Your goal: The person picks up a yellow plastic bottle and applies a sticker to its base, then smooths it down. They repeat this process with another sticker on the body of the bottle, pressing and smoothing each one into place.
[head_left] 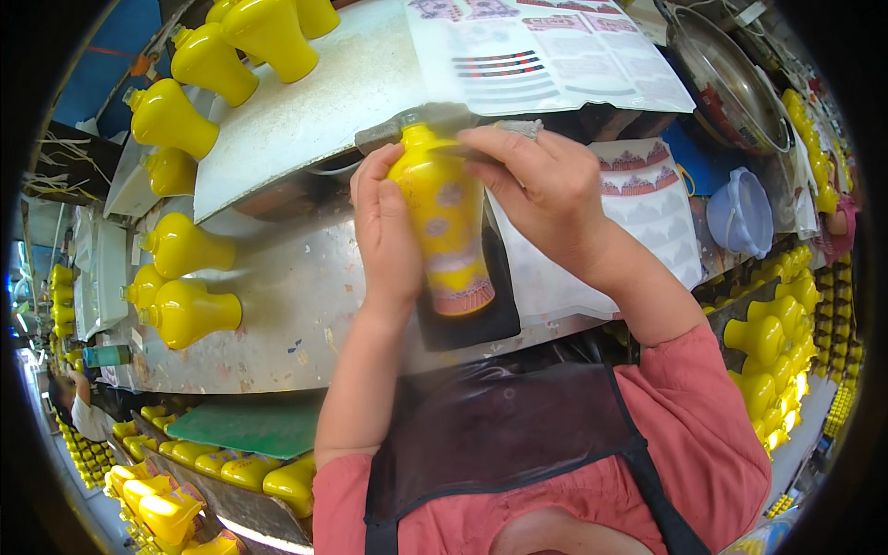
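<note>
A glossy yellow bottle (441, 213) with a narrow neck and broad shoulder lies over a dark pad, its neck pointing away from me. Pinkish patterns mark its side, and a pink border rings its base. My left hand (382, 231) is wrapped round the bottle's left side. At the right of the neck, my right hand (546, 176) is closed in a pinch against the shoulder. A thin dark edge shows blurred at its fingertips; what it is I cannot make out. The dark pad (499, 310) shows beneath the bottle.
Several plain yellow bottles (190, 313) stand along the table's left side. Printed decal sheets (555, 65) lie at the back and another decal sheet (638, 217) at the right. Beyond are a pale blue bucket (740, 215) and a metal basin (726, 79). More yellow bottles (768, 342) crowd the right.
</note>
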